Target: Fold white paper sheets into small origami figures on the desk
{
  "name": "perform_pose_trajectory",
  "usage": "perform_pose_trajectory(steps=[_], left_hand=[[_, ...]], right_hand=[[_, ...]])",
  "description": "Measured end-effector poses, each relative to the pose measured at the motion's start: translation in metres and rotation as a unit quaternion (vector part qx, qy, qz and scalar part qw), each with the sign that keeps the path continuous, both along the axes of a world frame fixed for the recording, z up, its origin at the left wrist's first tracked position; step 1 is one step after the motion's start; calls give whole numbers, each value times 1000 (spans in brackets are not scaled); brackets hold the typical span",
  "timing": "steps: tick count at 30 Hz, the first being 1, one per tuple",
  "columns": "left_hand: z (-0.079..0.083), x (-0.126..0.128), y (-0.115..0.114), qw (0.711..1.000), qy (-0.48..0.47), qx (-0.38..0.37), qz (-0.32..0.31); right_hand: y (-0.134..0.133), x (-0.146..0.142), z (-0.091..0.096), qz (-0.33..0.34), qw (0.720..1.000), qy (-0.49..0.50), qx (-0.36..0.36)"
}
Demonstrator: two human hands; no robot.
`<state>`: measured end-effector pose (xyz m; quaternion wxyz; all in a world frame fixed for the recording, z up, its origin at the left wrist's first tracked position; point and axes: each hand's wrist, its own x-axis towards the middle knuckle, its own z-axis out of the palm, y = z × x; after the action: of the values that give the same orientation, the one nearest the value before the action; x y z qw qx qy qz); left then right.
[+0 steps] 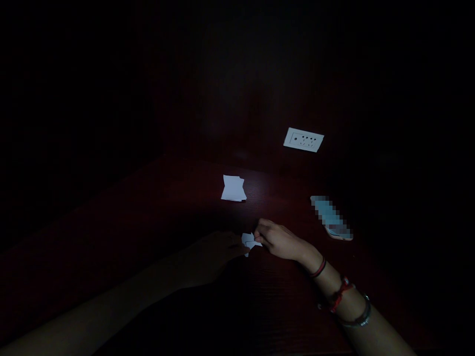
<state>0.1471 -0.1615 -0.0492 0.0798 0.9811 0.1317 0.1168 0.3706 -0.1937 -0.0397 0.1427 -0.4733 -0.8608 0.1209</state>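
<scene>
- Small white paper, partly covered by fingers, sits in the pool of light I get through the head camera; whether it is folded or layered, I cannot tell.
- Deep shadow dims my view of the left hand; its fingers reach the paper's left side, but pinching or merely resting, I cannot tell.
- Coarse squares mask the screen of the phone, and both forearms run out of my frame.
- I count one phone, one wall socket, three bands on the right arm and, farther back, one pile of white sheets, overlapped too closely to number.
- Between the two hands, at or just above the dark red worktop, the small paper has its right part pinched between thumb and fingers of the right hand.
</scene>
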Motion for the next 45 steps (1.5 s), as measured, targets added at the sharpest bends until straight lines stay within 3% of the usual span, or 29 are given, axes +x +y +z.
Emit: perform_pose_trajectory(steps=[5,16,22,26,33,40,45], left_hand=[[-3,0,1,1000,-4,-9,9],[-4,3,-1,1000,2,22,7],[5,4,-3,999,20,32,6],[2,4,-4,999,27,41,15],[-5,3,-3,999,20,45,19],[-6,3,-7,999,18,45,21],[-4,3,-6,999,8,45,13]], right_hand=[[0,1,0,7,1000,26,-12],[5,-10,1,-66,995,-56,-45],[7,-11,-4,-129,990,26,-60],[8,-6,-6,-122,985,101,-69],[6,-3,-3,-105,983,134,-68],[14,1,-10,-141,958,189,-163],[13,2,-11,-137,956,200,-164]])
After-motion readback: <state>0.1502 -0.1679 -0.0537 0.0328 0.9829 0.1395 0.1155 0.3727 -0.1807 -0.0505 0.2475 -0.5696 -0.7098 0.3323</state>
